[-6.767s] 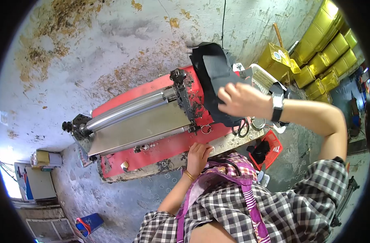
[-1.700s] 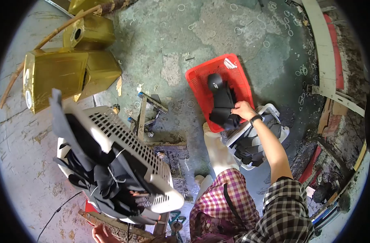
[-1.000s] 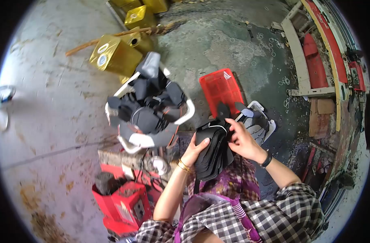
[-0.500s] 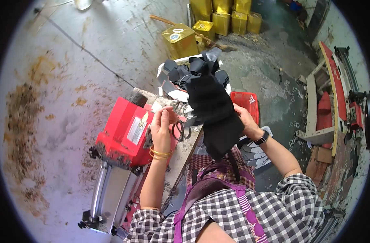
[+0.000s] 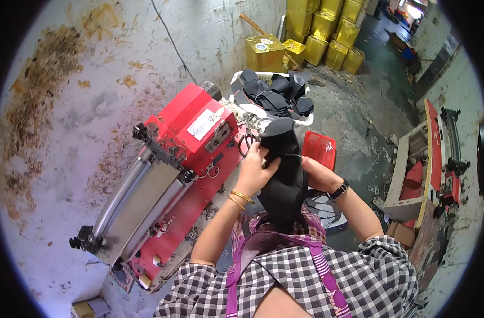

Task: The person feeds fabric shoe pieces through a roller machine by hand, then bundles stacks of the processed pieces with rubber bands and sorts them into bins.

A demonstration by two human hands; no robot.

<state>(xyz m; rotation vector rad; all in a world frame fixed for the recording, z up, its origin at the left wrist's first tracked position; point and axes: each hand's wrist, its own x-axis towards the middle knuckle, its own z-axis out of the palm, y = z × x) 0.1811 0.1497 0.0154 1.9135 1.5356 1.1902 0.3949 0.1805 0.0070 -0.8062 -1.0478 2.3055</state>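
Observation:
A stack of black sheet pieces [image 5: 280, 185] stands upright before my chest, with a thin pale band around its upper part. My left hand [image 5: 256, 172] grips its left side, fingers curled against the black material. On the opposite side my right hand [image 5: 320, 174] presses close, its fingertips partly hidden behind the stack. Just beyond my left hand, scissors [image 5: 246, 144] with dark looped handles lie at the bench end. Past the stack, a white basket [image 5: 309, 121] holds several black bundles [image 5: 273, 98].
A red machine [image 5: 191, 119] with long metal rollers [image 5: 122, 196] sits on a red-topped bench [image 5: 170, 249] at my left. A red basket [image 5: 320, 151] is to the right. Gold tins [image 5: 265, 55] are stacked behind. Another roller machine [image 5: 438, 143] stands along the right wall.
My left hand has moved from beside the machine onto the black stack. The stack now stands straighter, with a band visible around it. The view has shifted, showing more of the machine.

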